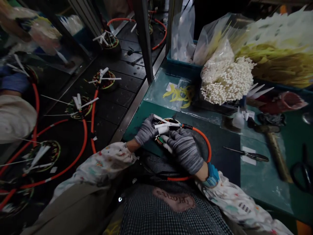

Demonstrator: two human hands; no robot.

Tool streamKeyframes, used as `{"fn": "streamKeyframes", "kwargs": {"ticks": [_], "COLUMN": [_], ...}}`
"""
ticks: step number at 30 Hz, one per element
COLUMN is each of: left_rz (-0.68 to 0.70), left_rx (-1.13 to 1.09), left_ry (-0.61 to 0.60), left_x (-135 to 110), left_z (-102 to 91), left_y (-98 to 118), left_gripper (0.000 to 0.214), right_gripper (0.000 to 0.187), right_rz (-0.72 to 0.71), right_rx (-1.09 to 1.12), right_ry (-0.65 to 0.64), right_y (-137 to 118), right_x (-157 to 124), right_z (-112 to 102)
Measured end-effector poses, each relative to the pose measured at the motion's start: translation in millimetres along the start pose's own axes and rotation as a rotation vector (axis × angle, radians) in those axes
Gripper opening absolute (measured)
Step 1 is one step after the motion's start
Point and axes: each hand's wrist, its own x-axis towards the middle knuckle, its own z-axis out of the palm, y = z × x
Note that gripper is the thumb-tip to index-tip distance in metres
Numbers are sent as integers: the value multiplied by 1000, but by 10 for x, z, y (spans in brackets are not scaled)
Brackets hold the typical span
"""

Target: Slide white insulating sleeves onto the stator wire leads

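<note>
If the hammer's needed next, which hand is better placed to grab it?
Probably the right hand: it's nearer the hammer on the right; the left hand sits farther away.

Left grip (pixel 146 131) and right grip (pixel 185 150) apparently curled.

Gloved and aproned
Wears grey-streaked gloves (pixel 186 150), white patterned sleeves (pixel 104 163), a blue wristwatch (pixel 213 175) on the right, a dark checked apron (pixel 156 220) with a pinkish lettered patch (pixel 174 199).
</note>
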Motion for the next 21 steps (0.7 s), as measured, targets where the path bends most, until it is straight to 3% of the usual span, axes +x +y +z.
{"fn": "streamKeyframes", "kwargs": {"ticks": [3,8,11,14,17,21], "left_rz": [136,199,248,404,511,503], "left_rx": [-7,63,121,147,187,263], "left_ry": [126,143,108,-24,-136,-99], "left_x": [-235,-374,-394,-430,-472,-528], "left_z": [55,46,-7,-98,-176,-161], "left_y": [-99,-183,-227,-292,-358,-400], "left_gripper": [54,54,58,69,67,66], "right_gripper": [30,29,28,26,27,28], "right_rz": [79,137,162,197,215,172], "right_rx": [56,105,81,31,12,137], "right_ry": [69,101,81,62,60,167], "right_y": [-119,-242,-270,-304,-326,-245], "right_x": [-170,-270,-249,-235,-258,-396], "right_z": [64,98,108,143,183,171]}}
